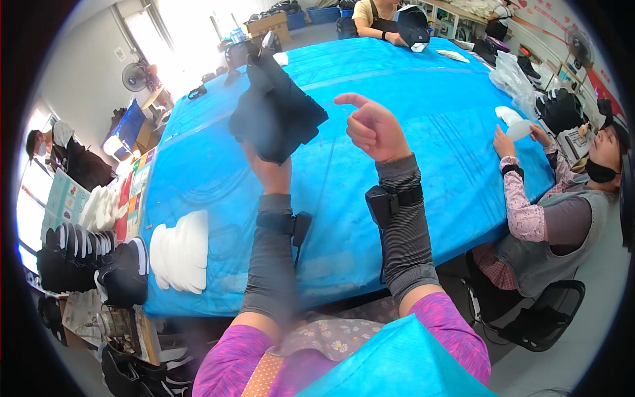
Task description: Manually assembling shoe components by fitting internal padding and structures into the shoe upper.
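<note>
My left hand (266, 169) is raised over the blue-covered table (344, 198), closed round the lower end of a black shoe upper (278, 109). The upper looks soft, with flaps along its right edge; it is slightly blurred and hides most of my fingers. To its right, my right hand (377, 131) hangs in the air, apart from the upper. Its index finger points left, while the other fingers curl in, with nothing visible in them. On the table's left side lies a row of overlapping white insoles (178, 253).
Black shoes with white soles (122, 271) crowd the left edge. At right, a seated co-worker (562, 218) handles a white insole (519, 129), near a clear plastic bag (512, 79). Across the table, another person (377, 20) holds a black item (413, 26). A black chair (542, 314) stands lower right.
</note>
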A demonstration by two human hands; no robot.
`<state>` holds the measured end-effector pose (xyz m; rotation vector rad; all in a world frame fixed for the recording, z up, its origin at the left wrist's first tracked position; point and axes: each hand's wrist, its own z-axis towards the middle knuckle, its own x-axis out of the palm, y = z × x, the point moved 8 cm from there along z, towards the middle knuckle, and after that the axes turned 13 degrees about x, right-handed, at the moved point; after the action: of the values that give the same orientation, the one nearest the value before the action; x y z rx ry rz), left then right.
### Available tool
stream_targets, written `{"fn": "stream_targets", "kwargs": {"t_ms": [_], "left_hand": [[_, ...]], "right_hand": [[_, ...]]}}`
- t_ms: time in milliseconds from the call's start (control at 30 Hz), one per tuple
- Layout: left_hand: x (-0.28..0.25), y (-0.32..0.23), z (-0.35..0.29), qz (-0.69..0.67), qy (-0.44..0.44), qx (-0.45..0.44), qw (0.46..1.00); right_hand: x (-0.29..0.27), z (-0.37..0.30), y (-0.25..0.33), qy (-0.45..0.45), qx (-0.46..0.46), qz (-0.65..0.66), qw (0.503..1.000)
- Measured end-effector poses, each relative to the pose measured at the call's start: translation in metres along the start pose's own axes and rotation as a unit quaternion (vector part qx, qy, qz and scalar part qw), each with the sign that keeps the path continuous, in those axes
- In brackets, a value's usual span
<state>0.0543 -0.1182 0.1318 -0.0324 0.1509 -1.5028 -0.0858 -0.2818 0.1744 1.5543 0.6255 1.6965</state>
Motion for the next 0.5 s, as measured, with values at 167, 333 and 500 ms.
{"fn": "stream_targets", "kwargs": {"t_ms": [167,333,500], "left_hand": [[0.001,-0.001,0.000,0.033,0.022,0.028,0.999],[-0.003,-0.001,0.001,0.040,0.029,0.044,0.998],[-0.004,-0.006,0.005,0.042,0.017,0.038,0.998]], "right_hand": [[0.007,-0.002,-0.002,-0.040,0.022,-0.102,0.994],[0.012,-0.002,-0.005,-0.066,0.034,-0.133,0.988],[0.010,-0.003,-0.005,-0.075,0.035,-0.135,0.987]]}}
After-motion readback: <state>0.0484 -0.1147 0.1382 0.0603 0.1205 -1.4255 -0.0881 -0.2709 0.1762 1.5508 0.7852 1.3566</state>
